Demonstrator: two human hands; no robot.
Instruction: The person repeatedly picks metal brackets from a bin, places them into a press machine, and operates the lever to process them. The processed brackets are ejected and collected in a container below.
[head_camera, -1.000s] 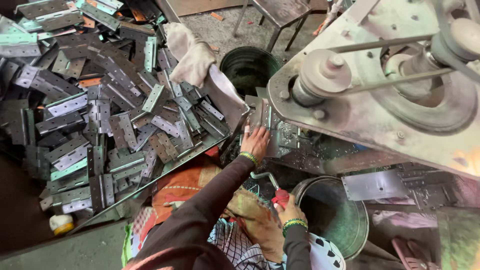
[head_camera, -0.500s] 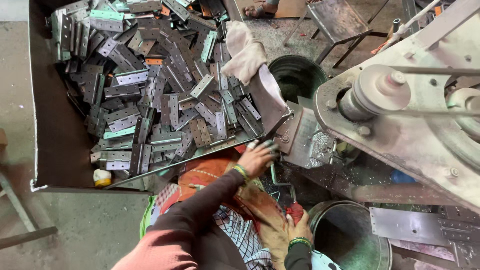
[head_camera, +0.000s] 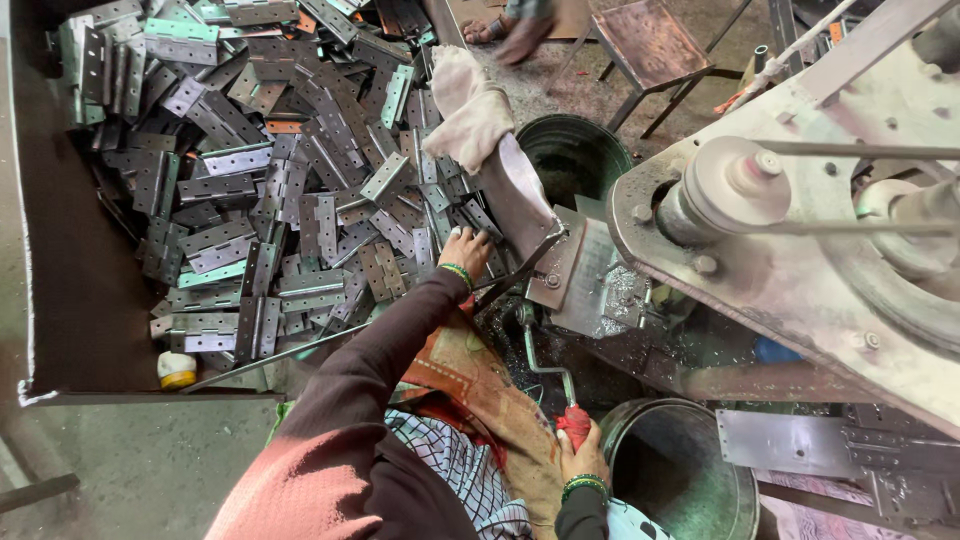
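Nearest, at 6 o'clock: right hand (head_camera: 583, 460), green bangle at the wrist, fingers wrapped tight round the red grip of a bent steel crank handle (head_camera: 546, 368) that climbs toward 12 o'clock into the machine. Just beside it at 5 o'clock, a round dark metal bucket (head_camera: 690, 480), its lower rim cut off by the frame edge. Across the lap, a rust-brown patterned cloth (head_camera: 480, 385) over checked fabric.

Further out, near centre: left hand (head_camera: 466, 250), dark maroon sleeve behind it, resting on the near edge of a heap of flat grey steel hinges (head_camera: 270, 190); fingers spread and slightly curled over the hinges, whether clamped on any single one cannot be told. Heap filling a wide dark tray (head_camera: 70, 300) from 9 to 12 o'clock, bare tray floor at 9 o'clock, a small yellow-and-white tub (head_camera: 177, 369) at its near edge. Grey concrete floor (head_camera: 120, 460) at 7 o'clock, open.

At 3 o'clock, a large grimy belt-driven machine with a pale pulley (head_camera: 730, 185), its right side cut off. Between machine and heap, a pale rag (head_camera: 465, 105) draped on a slanted plate. Beyond, at 12 o'clock, a second dark green bucket (head_camera: 572, 155), partly hidden by the rag; farther still, a rusty metal stool (head_camera: 650, 45) and another person's sandalled foot (head_camera: 510, 28), mostly out of frame.
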